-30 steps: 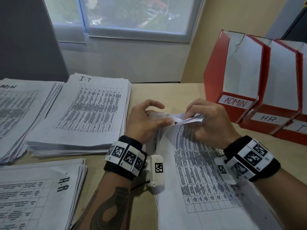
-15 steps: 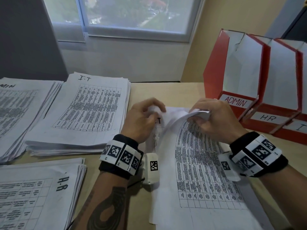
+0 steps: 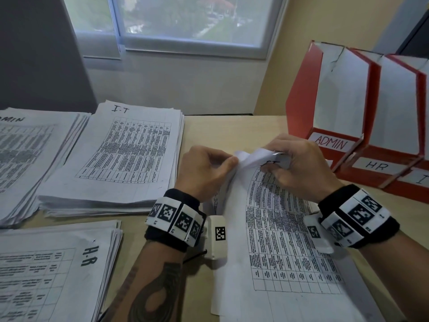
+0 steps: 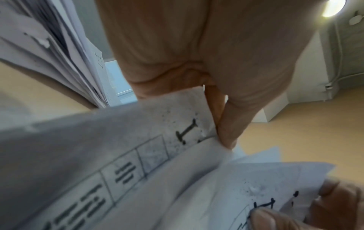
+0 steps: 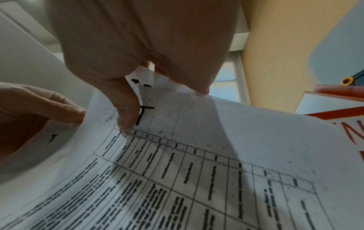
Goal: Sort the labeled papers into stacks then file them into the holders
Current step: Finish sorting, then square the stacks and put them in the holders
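Since a second earlier, both hands had shifted right and slightly farther off, and the top sheet (image 3: 274, 219) had peeled up at its far end instead of lying pinched flat between them. Left hand (image 3: 204, 169) pinched the far corner of the sheet beneath (image 4: 138, 137), thumb against curled fingers, with a handwritten "I" showing beside the thumb in the left wrist view. Right hand (image 3: 299, 166) gripped the lifted far edge of the top sheet, thumb pressed on the paper next to a handwritten "T" in the right wrist view, fingers curled behind. Both hands sat close together, clamped on paper, over the unsorted pile (image 3: 290, 303) that lay near and centre-right on the tan desk (image 3: 234, 129).

Left of the hands lay the I-T stack (image 3: 130, 154); far left, the ADMIN stack (image 3: 27, 149); near left, the H-R stack (image 3: 51, 270). At far right stood three red holders in a row, touching: the ADMIN holder (image 3: 301, 101), the HR holder (image 3: 380, 165) and a third (image 3: 421, 180) cut off by the frame edge.
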Motion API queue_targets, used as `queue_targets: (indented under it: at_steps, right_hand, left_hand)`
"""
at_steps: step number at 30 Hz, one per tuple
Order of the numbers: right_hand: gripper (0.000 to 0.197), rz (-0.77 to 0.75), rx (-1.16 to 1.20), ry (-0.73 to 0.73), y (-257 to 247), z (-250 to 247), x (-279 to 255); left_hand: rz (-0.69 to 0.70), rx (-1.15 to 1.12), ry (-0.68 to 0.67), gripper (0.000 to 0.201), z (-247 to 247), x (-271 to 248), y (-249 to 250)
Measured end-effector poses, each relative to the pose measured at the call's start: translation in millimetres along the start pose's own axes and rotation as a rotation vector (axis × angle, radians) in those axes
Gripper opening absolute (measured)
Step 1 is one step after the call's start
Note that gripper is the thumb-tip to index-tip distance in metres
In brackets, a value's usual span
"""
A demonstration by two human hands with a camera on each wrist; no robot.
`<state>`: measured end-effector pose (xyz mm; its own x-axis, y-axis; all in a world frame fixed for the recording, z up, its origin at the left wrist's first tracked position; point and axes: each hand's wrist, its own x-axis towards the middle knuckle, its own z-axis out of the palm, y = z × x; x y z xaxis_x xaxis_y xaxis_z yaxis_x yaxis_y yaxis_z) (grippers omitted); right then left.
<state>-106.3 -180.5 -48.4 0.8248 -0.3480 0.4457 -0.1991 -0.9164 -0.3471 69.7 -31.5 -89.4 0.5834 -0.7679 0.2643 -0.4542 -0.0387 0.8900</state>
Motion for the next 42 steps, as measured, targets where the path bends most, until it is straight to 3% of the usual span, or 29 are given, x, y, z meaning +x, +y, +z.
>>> queue_targets:
  at_steps: [6,9,12,15,18,23,26,29,31,35,39,42]
  right_hand:
    - [0.019,-0.034,0.032,-0.001,-1,-2,0]
    - [0.022,-0.025,0.036,-0.011,3,-6,-3]
    - [0.027,-0.009,0.044,-0.040,7,-16,-12]
    - [0.035,0.023,0.090,-0.098,9,-22,-17]
    - [0.031,0.034,0.063,-0.116,8,-23,-17]
    - [0.032,-0.006,0.014,-0.101,-6,-16,-10]
    - [0.048,-0.011,-0.015,-0.112,-12,-11,-5]
    - [0.060,0.044,-0.010,-0.127,-14,-12,-1]
    - [0.062,0.055,-0.011,-0.133,-13,-12,2]
    - [0.057,0.032,-0.036,-0.140,-11,-11,4]
    - [0.035,-0.048,-0.019,-0.077,-10,-9,2]
    - [0.026,-0.075,-0.045,-0.054,-6,-11,-4]
  left_hand:
    - [-0.048,-0.094,0.015,0.018,-1,0,-1]
    - [-0.057,-0.101,-0.073,0.034,-6,0,-6]
    - [-0.088,-0.088,-0.068,0.042,-10,0,-8]
    - [-0.097,-0.018,0.008,0.028,-9,2,-8]
    - [-0.115,0.000,0.075,0.013,-6,2,-6]
    - [-0.106,-0.044,0.107,0.007,-5,2,-5]
    - [-0.047,-0.099,0.005,0.006,-8,0,-3]
    - [-0.020,-0.225,-0.223,0.036,-12,-3,-1]
    - [0.013,-0.277,-0.321,0.046,-12,-4,0]
    - [0.009,-0.349,-0.273,0.042,-9,-4,1]
    - [-0.032,-0.311,-0.147,0.038,-5,-3,0]
    - [-0.041,-0.294,-0.143,0.043,-6,0,-5]
